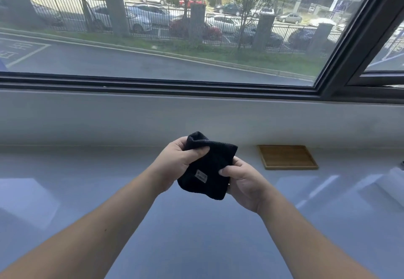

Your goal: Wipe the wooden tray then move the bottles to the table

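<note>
Holding a folded black cloth (206, 169) between your left hand (181, 160) and right hand (242, 182), both pinching its edges, you had not reached the wooden tray (287, 157), bare at far right; wiping looked undone, bottles out of view.

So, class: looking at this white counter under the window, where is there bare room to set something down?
Nearly everywhere. The counter is bare left of the left hand, and bare again in front, between the forearms. A narrower free strip lies between the right hand and the wooden tray. The only occupied spot is the tray by the wall; both hands hold the black cloth.
</note>
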The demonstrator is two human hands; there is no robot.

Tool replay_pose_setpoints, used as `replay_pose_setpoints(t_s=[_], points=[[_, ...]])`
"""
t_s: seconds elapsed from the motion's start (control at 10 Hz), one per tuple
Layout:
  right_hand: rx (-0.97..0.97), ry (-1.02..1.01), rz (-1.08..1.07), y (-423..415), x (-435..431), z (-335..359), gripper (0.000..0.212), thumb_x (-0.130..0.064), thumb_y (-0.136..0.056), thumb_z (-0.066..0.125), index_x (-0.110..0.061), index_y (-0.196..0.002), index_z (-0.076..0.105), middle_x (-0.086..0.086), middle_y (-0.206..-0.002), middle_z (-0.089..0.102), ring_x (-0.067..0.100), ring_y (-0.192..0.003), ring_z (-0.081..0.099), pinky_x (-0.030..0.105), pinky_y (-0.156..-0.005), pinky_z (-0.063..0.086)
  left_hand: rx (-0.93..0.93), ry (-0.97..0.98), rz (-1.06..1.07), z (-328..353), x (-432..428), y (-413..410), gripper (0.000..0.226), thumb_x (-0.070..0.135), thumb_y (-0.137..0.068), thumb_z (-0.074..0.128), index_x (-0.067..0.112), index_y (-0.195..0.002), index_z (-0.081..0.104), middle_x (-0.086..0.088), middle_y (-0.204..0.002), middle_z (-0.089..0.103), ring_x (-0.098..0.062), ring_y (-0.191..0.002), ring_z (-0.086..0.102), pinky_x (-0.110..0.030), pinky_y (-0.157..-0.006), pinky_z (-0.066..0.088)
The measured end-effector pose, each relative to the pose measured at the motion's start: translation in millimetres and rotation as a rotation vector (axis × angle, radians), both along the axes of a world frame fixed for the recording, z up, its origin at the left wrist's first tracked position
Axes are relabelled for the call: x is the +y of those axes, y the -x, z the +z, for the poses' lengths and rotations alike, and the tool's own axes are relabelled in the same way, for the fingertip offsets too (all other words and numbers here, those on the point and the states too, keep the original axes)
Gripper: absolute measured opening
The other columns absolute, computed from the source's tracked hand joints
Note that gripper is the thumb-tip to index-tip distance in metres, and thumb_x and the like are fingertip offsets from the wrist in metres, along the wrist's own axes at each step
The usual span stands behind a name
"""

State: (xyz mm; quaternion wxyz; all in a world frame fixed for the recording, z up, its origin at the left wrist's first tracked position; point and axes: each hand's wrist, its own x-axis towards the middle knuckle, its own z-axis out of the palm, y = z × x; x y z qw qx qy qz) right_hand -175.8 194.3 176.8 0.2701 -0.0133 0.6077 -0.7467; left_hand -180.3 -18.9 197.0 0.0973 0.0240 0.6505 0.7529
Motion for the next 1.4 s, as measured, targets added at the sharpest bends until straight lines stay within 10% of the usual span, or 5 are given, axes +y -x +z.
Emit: replay_pose_setpoints(t_s=[0.5, 0.7, 0.8, 1.0, 1.4], points=[[-0.331, -0.389, 0.002, 29.9, 56.6, -124.0, 0.034, -0.004, -0.094, 0.055, -0.022, -0.122, 0.064, 0.008, -0.108, 0.08, 0.028, -0.092, 0.079, 0.042, -0.07, 0.063, -0.655, 0.303, 0.037, -145.8, 73.7, -0.9, 0.047, 0.014, -0.087, 0.067, 0.033, -0.128, 0.056, -0.001, -0.109, 0.077, -0.018, -0.089, 0.077, -0.031, -0.063, 0.06], [-0.211, -0.675, 0.043, 46.5, 63.2, -187.7, 0.064, -0.015, -0.088, 0.061, -0.021, -0.149, 0.041, 0.004, -0.127, 0.066, 0.023, -0.101, 0.068, 0.037, -0.08, 0.057, -0.587, 0.655, 0.248, -212.5, 90.9, 2.4, 0.069, 0.04, -0.086, 0.075, 0.026, -0.145, 0.043, -0.003, -0.135, 0.059, -0.023, -0.116, 0.064, -0.044, -0.094, 0.057], [0.358, -1.156, 0.222, 28.9, 77.8, -213.0, 0.076, -0.038, -0.088, 0.062, -0.027, -0.157, 0.032, 0.004, -0.151, 0.047, 0.026, -0.127, 0.05, 0.034, -0.1, 0.045, -0.308, 1.135, 0.092, -234.1, 90.2, -19.4, 0.088, 0.066, -0.079, 0.065, 0.033, -0.154, 0.033, 0.007, -0.159, 0.034, -0.018, -0.141, 0.038, -0.035, -0.104, 0.045], [0.831, -1.245, 0.658, 7.0, 93.0, -250.0, 0.072, -0.052, -0.083, 0.07, -0.031, -0.15, 0.052, 0.013, -0.161, 0.044, 0.036, -0.144, 0.046, 0.048, -0.118, 0.039, -0.038, 1.405, -0.291, -264.5, 90.1, -35.5, 0.081, 0.069, -0.088, 0.056, 0.04, -0.159, 0.031, 0.0, -0.175, 0.002, -0.023, -0.157, 0.016, -0.04, -0.127, 0.015], [0.692, -1.318, 0.671, 69.4, 72.5, -224.4, 0.077, -0.066, -0.092, 0.041, -0.036, -0.161, 0.024, 0.008, -0.173, 0.016, 0.033, -0.159, 0.008, 0.051, -0.128, 0.006, -0.104, 1.446, -0.243, -243.5, 88.1, 15.0, 0.097, 0.081, -0.081, 0.049, 0.038, -0.163, 0.019, 0.001, -0.175, 0.003, -0.026, -0.158, 0.011, -0.049, -0.127, 0.015]])
